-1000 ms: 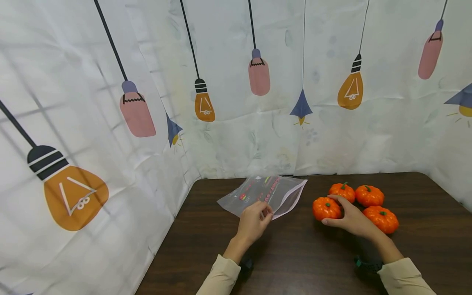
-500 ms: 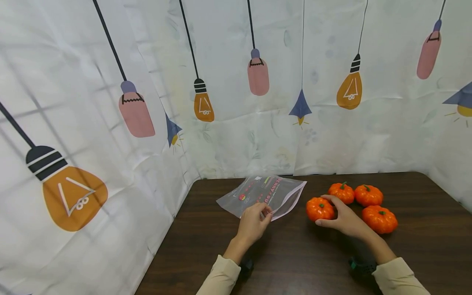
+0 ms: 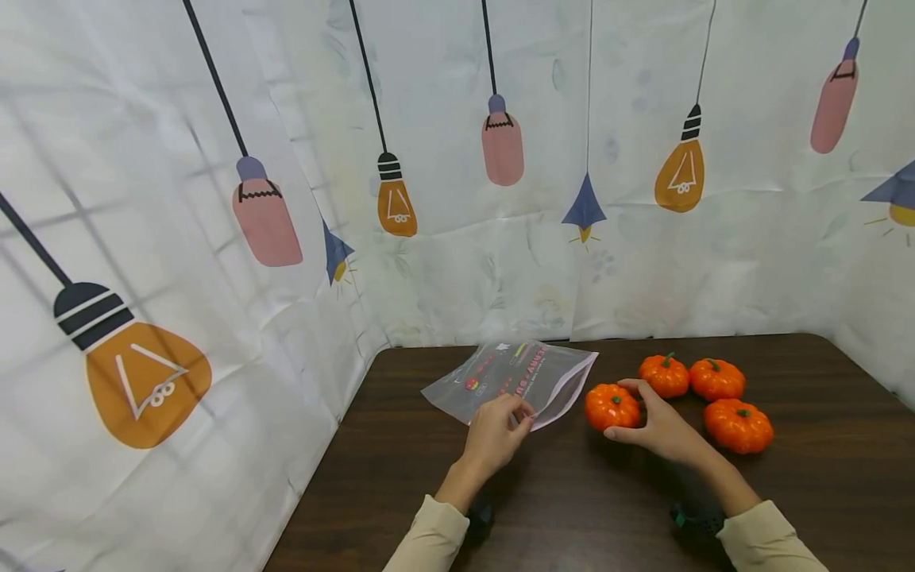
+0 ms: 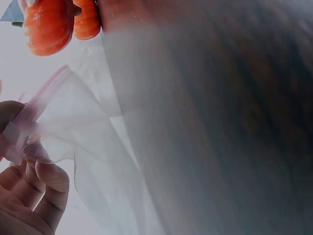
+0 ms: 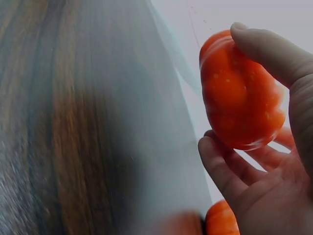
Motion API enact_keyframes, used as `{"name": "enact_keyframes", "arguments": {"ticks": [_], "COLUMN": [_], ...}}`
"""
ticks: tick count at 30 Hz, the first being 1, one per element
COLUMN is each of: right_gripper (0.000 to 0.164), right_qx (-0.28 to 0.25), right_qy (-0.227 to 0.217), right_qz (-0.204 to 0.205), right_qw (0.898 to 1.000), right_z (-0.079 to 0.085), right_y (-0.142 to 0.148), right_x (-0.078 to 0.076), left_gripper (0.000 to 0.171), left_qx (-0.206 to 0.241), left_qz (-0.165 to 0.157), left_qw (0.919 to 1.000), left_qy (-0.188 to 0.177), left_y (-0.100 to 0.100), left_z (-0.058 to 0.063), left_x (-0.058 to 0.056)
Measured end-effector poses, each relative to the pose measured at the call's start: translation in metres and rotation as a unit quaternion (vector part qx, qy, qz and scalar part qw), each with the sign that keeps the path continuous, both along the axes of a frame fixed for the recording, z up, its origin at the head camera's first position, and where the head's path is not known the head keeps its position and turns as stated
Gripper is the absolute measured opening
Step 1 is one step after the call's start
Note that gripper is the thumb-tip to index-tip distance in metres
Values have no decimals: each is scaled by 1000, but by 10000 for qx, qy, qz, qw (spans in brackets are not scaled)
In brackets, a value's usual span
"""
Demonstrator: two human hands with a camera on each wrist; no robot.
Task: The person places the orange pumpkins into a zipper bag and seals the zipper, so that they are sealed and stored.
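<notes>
My right hand (image 3: 661,425) grips a small shiny orange pumpkin (image 3: 612,407) with a green stem, thumb on one side and fingers on the other. In the right wrist view the same pumpkin (image 5: 239,93) sits between thumb and curled fingers. My left hand (image 3: 496,433) pinches the pink-edged mouth of a clear zip bag (image 3: 511,369) with printed lettering. The left wrist view shows the bag's pink zip edge (image 4: 44,93) between thumb and fingers, its mouth parted. The held pumpkin is just right of that mouth.
Three more orange pumpkins stand to the right: one at the back (image 3: 663,376), another beside it (image 3: 716,380), and a nearer one (image 3: 739,426). The dark wooden table (image 3: 572,508) ends at a white curtain (image 3: 457,270) printed with lamps.
My right hand has moved left with the pumpkin, away from the other three and closer to the bag. The left hand keeps its pinch on the bag, nearly unmoved.
</notes>
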State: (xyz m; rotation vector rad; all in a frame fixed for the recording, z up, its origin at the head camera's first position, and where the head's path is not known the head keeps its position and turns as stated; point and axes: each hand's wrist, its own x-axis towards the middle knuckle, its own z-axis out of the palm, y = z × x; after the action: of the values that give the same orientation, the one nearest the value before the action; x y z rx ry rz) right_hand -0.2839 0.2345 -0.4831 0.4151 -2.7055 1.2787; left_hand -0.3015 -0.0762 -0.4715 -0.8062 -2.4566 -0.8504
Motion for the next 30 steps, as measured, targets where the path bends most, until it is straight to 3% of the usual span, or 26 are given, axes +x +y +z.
{"name": "enact_keyframes", "arguments": {"ticks": [15,23,30], "right_gripper": [87,87,88], "right_qx": [-235,-284,-341], "right_qy": [-74,-126,-343], "right_qz": [110,89,37], "right_qw": [9996,9995,9988], "right_z": [-4,0,-2], "right_y": [-13,-19,-25], "right_x": [0,2,2], "left_gripper": [2,5,4], "left_qx": [-607,-667,-561], "left_qz": [-259,-228,-406], "left_qw": [9977,9971,9964], "left_qy": [181,291,492], "left_y": [8,12,14], "left_z": [-1,-1,-2], "left_x": [5,8,10]}}
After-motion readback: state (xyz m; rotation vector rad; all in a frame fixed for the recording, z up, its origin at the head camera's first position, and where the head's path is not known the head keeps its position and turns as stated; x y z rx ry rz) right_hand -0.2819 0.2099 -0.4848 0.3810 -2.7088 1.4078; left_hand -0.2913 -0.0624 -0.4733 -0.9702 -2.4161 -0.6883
